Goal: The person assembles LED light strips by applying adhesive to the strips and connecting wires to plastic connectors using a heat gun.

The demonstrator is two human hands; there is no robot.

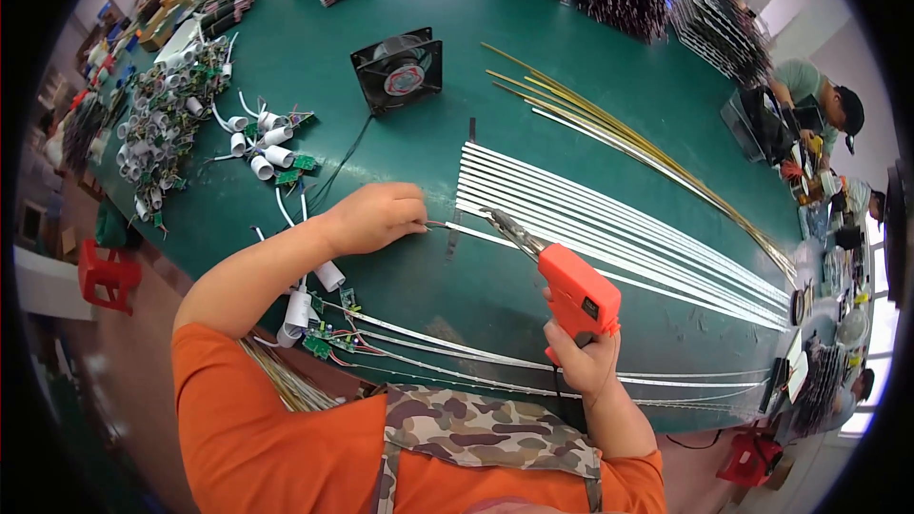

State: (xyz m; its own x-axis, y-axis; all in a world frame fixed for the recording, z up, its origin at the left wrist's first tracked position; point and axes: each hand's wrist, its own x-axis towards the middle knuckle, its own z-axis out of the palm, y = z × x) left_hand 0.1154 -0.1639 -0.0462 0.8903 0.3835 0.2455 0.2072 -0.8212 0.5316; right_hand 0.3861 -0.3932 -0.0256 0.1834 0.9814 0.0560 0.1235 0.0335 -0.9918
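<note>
My left hand (pixel 379 217) rests on the green table, its fingers pinched on a thin wire (pixel 439 225) at the near end of a long white strip (pixel 619 279). In my right hand (pixel 581 359) is an orange soldering gun (pixel 577 291), gripped by its handle. The gun's metal tip (pixel 498 220) points at the strip end, just right of my left fingers. Several more white strips (pixel 609 219) lie side by side beyond it.
A black square fan (pixel 398 68) stands at mid-table. White lamp caps with small green boards (pixel 269 144) lie at the left, more (pixel 314 316) near my left arm. Yellow strips (pixel 609 128) lie behind the white ones. Other people (pixel 809 100) work at the right. Red stools (pixel 107 273) stand on the floor.
</note>
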